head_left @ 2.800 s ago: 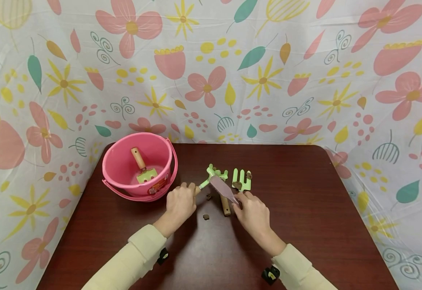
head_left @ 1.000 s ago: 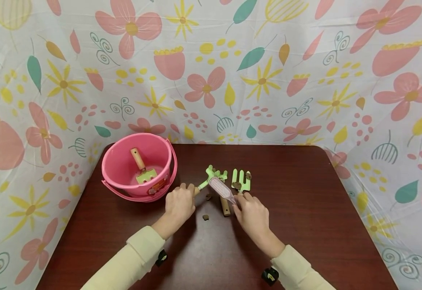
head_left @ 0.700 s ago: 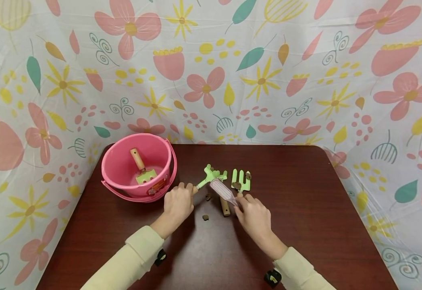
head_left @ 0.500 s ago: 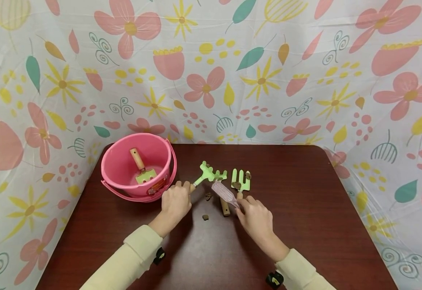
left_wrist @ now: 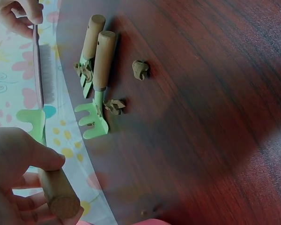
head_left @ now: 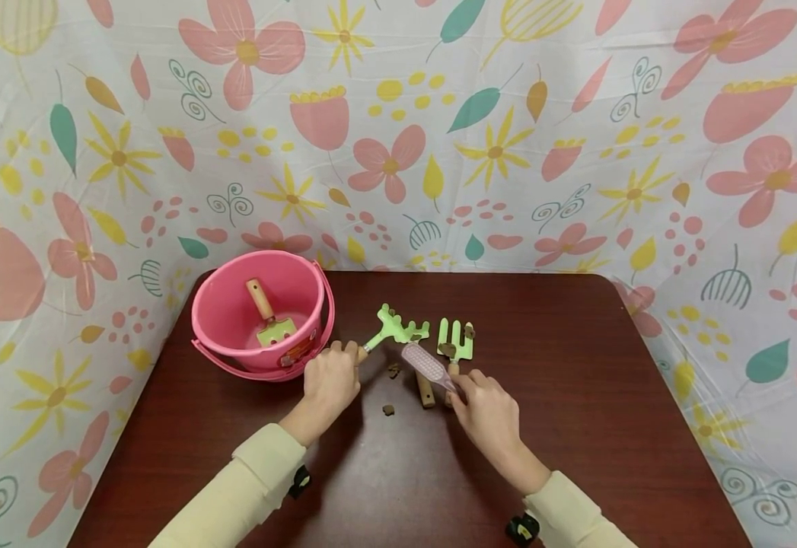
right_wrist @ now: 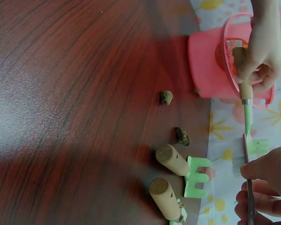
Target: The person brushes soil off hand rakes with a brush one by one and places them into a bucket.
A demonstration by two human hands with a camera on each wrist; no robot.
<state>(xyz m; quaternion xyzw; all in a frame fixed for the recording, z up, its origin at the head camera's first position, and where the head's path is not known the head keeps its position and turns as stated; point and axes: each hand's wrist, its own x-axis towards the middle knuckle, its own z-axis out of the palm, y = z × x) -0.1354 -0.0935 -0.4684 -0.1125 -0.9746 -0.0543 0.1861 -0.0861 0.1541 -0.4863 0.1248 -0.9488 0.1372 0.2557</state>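
Left hand [head_left: 331, 384] grips a toy hand rake [head_left: 388, 326] by its handle: round, pale wood, light green head with blunt rounded tines, a brown bit stuck on it. Rake is held above the table, head between both hands. Right hand [head_left: 489, 411] pinches a brush [head_left: 423, 365] by its thin end; flat lilac-pink body, long oval head, dimpled pale back up, fine whitish bristles facing down. Brush tip sits right by the held rake; can't tell if they touch.

Under and beside the brush, a second green rake [head_left: 425, 390] and a green fork [head_left: 456, 348] lie on the table, both with cylindrical wooden handles, a hole near the end. Fork has straight rounded prongs, brown crumbs on them. Two brown clumps, matte and lumpy, lie loose near the rake handle: a rough clump [head_left: 394, 371] and a nearer clump [head_left: 388, 410].

Pink plastic bucket [head_left: 223, 308], smooth, round, handle lowered, sticker on side; a wood-handled green tool [head_left: 261, 299] leans inside. Table [head_left: 617, 403] is dark reddish-brown, wood-grained, slightly glossy. Behind: white cloth [head_left: 549, 46], floral print, lightly creased. Cream sleeves [head_left: 271, 464], cuffs folded.
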